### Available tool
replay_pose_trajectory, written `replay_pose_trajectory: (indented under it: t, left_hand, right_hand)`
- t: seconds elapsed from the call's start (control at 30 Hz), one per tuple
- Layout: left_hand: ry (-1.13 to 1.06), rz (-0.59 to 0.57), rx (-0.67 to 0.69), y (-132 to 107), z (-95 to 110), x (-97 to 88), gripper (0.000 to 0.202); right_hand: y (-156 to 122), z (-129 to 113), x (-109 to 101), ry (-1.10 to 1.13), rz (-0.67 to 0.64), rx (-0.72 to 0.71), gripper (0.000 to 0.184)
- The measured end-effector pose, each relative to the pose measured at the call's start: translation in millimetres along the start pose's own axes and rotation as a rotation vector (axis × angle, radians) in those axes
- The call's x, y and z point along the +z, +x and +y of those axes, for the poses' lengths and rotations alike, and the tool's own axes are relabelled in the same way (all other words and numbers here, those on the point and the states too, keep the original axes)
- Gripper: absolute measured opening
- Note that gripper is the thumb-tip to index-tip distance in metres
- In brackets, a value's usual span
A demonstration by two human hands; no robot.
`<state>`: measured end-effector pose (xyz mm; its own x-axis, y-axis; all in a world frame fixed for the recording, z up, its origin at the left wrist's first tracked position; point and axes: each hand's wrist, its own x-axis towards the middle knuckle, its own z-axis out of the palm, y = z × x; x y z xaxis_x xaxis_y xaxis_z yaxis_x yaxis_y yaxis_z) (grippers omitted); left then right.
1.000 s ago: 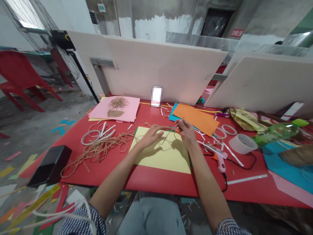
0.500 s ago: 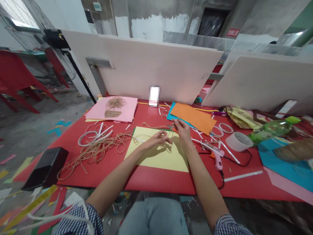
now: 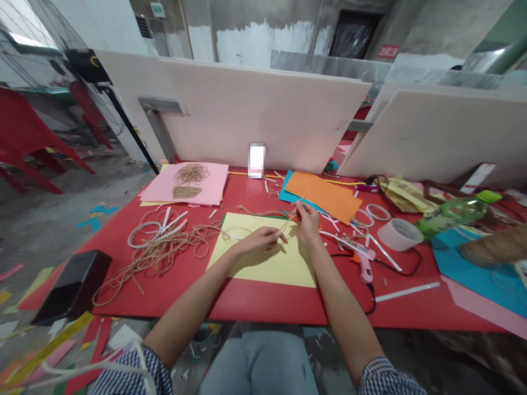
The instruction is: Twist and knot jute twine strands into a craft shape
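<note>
Over a pale yellow sheet of paper (image 3: 255, 269), my two hands work a thin brown twine (image 3: 286, 221). My left hand (image 3: 263, 239) is closed on the twine, palm turned inward. Higher and to the right, my right hand (image 3: 308, 219) pinches the twine between thumb and fingertips. A strand runs from the hands leftward to a loose heap of twine (image 3: 164, 249) on the red table (image 3: 263, 302). Exactly how the strands cross between the fingers is too small to make out.
Pink paper (image 3: 209, 186) at the back left carries coiled twine. An orange sheet (image 3: 325, 195) lies behind my right hand. To the right are a pink glue gun (image 3: 365, 263), a tape roll (image 3: 400, 235) and a green bottle (image 3: 457, 214). A black box (image 3: 72, 285) stands at the left edge.
My left hand's fingers have straightened and drawn together, pointing right along the twine. The right hand stays pinched in nearly the same place. The whole view has shifted slightly.
</note>
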<state>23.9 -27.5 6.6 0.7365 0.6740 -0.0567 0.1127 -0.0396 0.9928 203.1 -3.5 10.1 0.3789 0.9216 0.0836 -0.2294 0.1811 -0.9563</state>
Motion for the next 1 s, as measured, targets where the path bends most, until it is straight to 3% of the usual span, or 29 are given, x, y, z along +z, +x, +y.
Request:
replay_pose_trajectory:
  t: [0.27, 0.43, 0.73, 1.0]
  left_hand:
    - [0.356, 0.237, -0.035, -9.2, -0.2, -43.2, 0.048]
    - [0.364, 0.319, -0.046, -12.9, -7.3, -62.8, 0.047]
    - [0.184, 0.487, -0.145, -10.3, -19.0, -75.6, 0.036]
    - [0.176, 0.426, -0.123, -13.4, -14.0, -77.6, 0.026]
  right_hand:
    - [22.6, -1.4, -22.7, 0.186, 0.348, -0.026, 0.033]
    - [29.7, -0.6, -30.6, 0.181, 0.452, -0.067, 0.031]
    - [34.0, -5.4, -37.4, 0.218, 0.56, -0.062, 0.02]
    - [37.4, -6.3, -43.7, 0.186, 0.585, -0.057, 0.019]
